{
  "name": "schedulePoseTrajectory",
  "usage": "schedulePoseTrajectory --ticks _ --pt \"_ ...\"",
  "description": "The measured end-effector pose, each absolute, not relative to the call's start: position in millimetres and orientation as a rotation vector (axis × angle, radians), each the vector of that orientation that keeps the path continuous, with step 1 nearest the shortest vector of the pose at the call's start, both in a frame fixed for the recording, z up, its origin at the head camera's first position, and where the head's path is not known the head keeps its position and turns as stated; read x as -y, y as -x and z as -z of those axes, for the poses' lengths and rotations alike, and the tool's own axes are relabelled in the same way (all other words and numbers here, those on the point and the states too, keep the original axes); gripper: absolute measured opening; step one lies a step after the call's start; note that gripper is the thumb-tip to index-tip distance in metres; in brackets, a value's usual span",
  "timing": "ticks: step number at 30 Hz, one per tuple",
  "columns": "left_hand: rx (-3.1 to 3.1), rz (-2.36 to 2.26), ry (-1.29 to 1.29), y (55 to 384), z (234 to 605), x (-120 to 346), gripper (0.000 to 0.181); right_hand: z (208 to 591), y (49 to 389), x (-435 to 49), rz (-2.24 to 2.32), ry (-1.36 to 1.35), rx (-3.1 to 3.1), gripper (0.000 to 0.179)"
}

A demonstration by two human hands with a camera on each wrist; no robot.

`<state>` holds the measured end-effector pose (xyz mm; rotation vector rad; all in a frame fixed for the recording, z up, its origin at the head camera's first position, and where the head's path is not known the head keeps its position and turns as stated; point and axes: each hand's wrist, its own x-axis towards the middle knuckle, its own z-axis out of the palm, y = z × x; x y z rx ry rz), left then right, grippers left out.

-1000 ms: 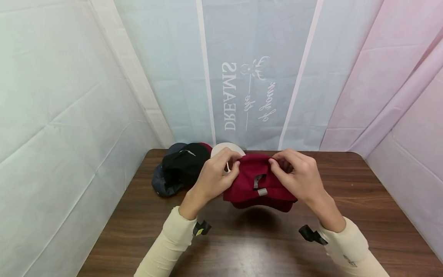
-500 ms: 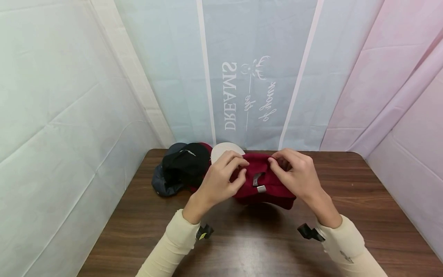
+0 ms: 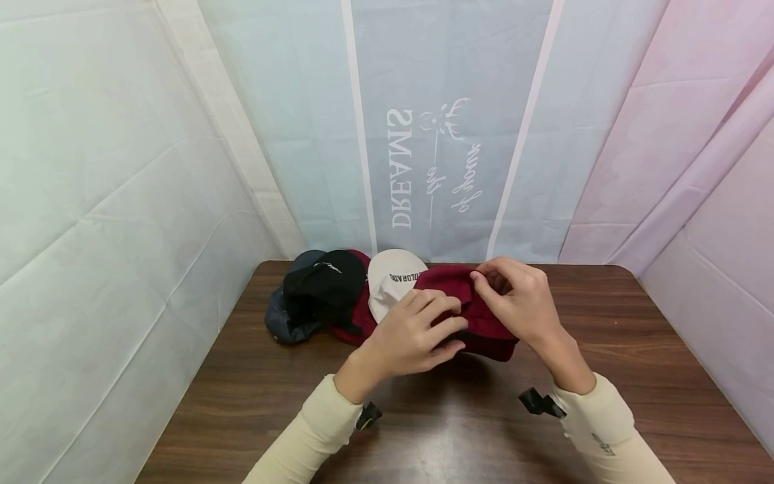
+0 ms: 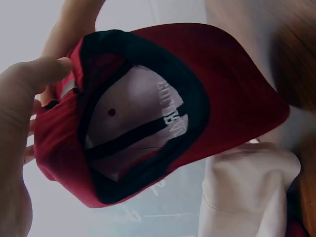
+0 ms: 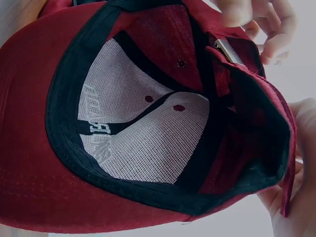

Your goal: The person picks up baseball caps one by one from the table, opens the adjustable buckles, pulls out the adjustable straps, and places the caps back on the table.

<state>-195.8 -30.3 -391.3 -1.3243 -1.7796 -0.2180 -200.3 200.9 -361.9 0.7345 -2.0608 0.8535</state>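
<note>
A dark red cap (image 3: 492,323) is held over the table, brim toward the person. Both wrist views look into its black-banded crown with pale mesh panels (image 5: 163,128). My right hand (image 3: 523,302) pinches the cap's back edge between thumb and fingers. My left hand (image 3: 417,333) is at the back opening, its fingers loosely curved and spread, hiding the strap in the head view. In the left wrist view its thumb (image 4: 52,71) lies right by the strap. A metal buckle (image 5: 228,51) shows beside the left fingers in the right wrist view.
A white cap (image 3: 396,269) lettered COLORADO lies just behind the held cap. Left of it another red cap (image 3: 361,316), a black cap (image 3: 326,286) and a navy cap (image 3: 281,319) overlap in a row. The wooden table (image 3: 423,430) ends at a draped backdrop.
My left hand has let go of the cap's back edge and moved right and down over the strap area. The white cap's lettering has come into view. The right hand keeps its pinch.
</note>
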Motion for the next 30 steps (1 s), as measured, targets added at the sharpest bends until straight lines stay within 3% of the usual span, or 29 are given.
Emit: schedulePoseTrajectory --ticks 14,30 --pt "1.752 -0.013 1.262 198 399 30 0.016 362 201 -201 -0.864 -0.728 2.063 0.013" --pt "1.753 0.380 1.234 199 388 32 0.020 361 200 -201 -0.820 -0.707 2.080 0.015"
